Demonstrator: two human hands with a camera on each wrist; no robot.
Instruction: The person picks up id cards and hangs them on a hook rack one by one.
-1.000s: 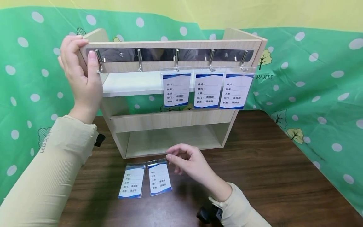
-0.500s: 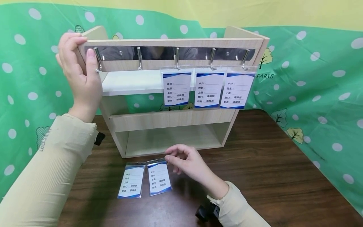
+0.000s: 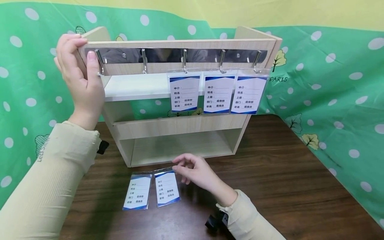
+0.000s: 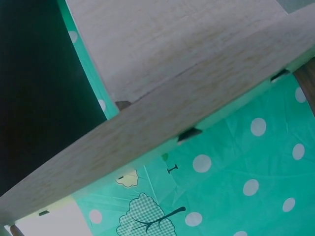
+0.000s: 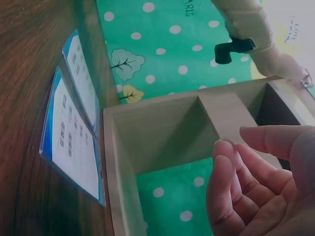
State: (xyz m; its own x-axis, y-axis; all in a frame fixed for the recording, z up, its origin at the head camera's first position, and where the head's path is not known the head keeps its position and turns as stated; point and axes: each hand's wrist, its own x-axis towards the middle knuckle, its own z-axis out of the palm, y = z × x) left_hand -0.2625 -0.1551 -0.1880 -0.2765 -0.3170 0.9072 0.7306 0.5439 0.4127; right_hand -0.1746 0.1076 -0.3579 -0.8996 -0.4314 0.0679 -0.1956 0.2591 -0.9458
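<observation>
My left hand grips the upper left corner of a light wooden desktop shelf, thumb on the front board. My right hand is low over the table, its loosely bent fingers and thumb right by the top corner of a badge. The right wrist view shows a gap between thumb and fingers with nothing held. A second badge lies flat beside the first. From the hook rail, three similar badges hang on the middle and right hooks; two left hooks carry none.
The shelf stands on a dark brown wooden table. Green polka-dot cloth hangs behind and to the right. Black wrist cameras sit at both cuffs. The left wrist view shows the shelf's side panel close up.
</observation>
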